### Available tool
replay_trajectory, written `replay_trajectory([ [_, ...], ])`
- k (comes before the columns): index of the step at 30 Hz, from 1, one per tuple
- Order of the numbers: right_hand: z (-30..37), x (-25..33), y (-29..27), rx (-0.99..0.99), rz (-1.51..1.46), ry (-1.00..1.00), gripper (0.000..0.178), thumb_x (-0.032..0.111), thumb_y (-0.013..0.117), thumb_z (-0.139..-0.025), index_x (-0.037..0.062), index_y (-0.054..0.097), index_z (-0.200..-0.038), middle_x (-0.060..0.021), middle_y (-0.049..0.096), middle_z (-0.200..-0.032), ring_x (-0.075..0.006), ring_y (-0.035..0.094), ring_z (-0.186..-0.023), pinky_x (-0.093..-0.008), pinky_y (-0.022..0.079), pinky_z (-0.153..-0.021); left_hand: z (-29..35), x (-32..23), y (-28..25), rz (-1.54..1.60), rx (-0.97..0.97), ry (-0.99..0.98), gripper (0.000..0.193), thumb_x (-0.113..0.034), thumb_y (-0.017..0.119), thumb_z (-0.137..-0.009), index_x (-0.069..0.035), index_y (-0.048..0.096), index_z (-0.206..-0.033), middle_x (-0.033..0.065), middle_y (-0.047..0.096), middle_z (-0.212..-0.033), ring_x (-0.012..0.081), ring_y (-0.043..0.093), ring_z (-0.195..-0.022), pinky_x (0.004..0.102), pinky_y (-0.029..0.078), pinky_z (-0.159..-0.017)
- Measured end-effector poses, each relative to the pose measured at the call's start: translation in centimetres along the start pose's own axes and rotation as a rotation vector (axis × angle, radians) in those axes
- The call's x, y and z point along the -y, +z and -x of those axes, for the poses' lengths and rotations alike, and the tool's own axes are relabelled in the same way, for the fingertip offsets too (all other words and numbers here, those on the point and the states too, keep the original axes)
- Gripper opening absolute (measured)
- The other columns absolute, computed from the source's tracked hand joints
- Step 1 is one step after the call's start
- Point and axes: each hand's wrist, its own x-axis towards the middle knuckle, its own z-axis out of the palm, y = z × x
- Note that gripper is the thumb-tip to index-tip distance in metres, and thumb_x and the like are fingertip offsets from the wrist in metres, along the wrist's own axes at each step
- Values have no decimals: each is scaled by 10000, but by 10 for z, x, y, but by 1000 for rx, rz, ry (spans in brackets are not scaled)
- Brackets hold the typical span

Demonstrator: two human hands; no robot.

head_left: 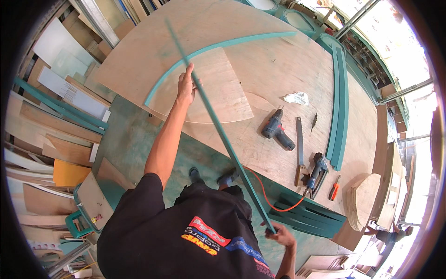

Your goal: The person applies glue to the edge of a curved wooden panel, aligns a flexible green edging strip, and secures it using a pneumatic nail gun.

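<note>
A long, thin teal strip (216, 122) slants across my front, raised above the table's near edge. Its far end is blurred. My left hand (186, 86) supports it partway along, fingers against the strip. Down at the right, my right hand (281, 235) grips its near end. On the table a bent teal strip (218, 45) follows the rounded edge of a thin plywood panel (218, 83). That panel lies beneath the raised strip, close to my left hand.
The plywood table (260, 69) bears a cordless drill (278, 130), a hand saw (299, 144), a blue air nailer (318, 171) with an orange hose (267, 197), an orange-handled tool (334, 188), a white crumpled wad (296, 98) and straight teal strips (337, 107). Wood offcuts (69, 149) crowd the left.
</note>
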Motion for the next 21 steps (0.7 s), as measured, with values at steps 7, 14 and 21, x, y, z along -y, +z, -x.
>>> replay_trajectory([
  [7,-15,-19,-99,-579,648,-164,398,30,748,-787,85,750,-1181,-163,752,-1068,-238,725,-982,-361,543,-885,38,69,-88,-153,-541,75,317,-241,634,-961,-10,545,-1158,119,621,-1027,203,609,-840,346,514,-651],
  [14,-91,74,-125,-597,969,-236,604,110,741,-750,136,644,-1346,-133,600,-1385,-326,516,-1332,-417,398,-1116,76,59,-292,-113,-836,-33,488,-149,533,-1000,81,462,-1424,294,523,-1411,404,613,-1179,556,514,-936],
  [21,-181,148,-155,-459,37,-465,497,305,712,-948,19,633,-1347,-156,664,-1313,-250,569,-1291,-389,424,-1086,112,32,-452,-96,-1084,-17,308,-174,483,-1002,26,533,-1231,208,600,-1150,342,615,-895,489,500,-695],
])
